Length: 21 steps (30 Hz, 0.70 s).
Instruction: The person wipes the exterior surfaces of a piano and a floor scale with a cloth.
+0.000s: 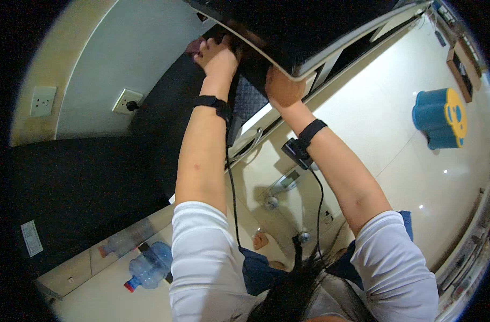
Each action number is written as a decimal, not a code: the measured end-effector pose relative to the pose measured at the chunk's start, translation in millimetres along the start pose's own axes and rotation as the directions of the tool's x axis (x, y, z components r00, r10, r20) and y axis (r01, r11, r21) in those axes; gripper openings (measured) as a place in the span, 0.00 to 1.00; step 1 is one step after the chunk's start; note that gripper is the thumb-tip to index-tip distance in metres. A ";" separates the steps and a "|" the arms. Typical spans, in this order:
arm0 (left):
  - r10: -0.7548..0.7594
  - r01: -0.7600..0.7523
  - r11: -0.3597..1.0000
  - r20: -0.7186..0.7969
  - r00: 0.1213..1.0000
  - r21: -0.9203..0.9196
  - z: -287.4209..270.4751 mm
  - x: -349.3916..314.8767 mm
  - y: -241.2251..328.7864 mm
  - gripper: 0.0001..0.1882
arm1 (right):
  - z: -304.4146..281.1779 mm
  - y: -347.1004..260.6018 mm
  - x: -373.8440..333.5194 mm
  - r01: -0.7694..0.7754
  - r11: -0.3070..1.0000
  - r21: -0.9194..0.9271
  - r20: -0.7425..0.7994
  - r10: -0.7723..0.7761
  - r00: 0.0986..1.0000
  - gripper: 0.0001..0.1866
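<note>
Left hand [217, 55] curled on crumpled maroon cloth [194, 48], work likely unfinished; black pale-rimmed panel [293, 37] right of grip. Right hand [285, 88] partly hidden: hold we can't tell.

Your right hand [284, 88] has its fingers hidden behind the dark panel [304, 32], which the top edge cuts off; your left hand [218, 56] partly covers a maroon thing [193, 48] too blurred to identify.

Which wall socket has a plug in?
The socket nearer the left hand: a black plug sits in it. The socket farther left has none.
</note>
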<state>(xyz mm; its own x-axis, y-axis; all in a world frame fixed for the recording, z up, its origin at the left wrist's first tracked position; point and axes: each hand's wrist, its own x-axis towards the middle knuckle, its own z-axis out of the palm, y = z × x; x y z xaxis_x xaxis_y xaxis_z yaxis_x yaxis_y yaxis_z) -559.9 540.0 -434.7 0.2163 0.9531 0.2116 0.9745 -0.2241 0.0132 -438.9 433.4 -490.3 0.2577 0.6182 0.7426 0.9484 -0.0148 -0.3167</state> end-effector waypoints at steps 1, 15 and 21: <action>-0.009 0.008 1.000 -0.013 1.000 -0.022 -1.1 -0.5 3.0 0.28 | 4.6 4.3 1.4 -0.004 1.000 0.006 -0.008 0.004 1.000 0.12; 0.060 -0.060 0.997 -0.001 0.998 -0.043 10.9 25.6 -16.1 0.31 | -14.0 -16.7 7.5 0.065 0.995 -0.078 0.243 -0.044 0.969 0.24; -0.029 0.043 0.997 0.209 0.977 -0.061 1.8 25.3 -4.1 0.23 | -14.6 -8.8 5.8 -0.016 1.000 0.013 0.256 0.012 0.966 0.24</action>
<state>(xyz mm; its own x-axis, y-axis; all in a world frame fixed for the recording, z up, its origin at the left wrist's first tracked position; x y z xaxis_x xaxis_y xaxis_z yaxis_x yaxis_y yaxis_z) -558.3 565.3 -431.2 0.1955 0.9807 0.0020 0.9774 -0.1950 0.0816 -443.0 425.7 -474.6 0.2126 0.7989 0.5627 0.9418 -0.0140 -0.3360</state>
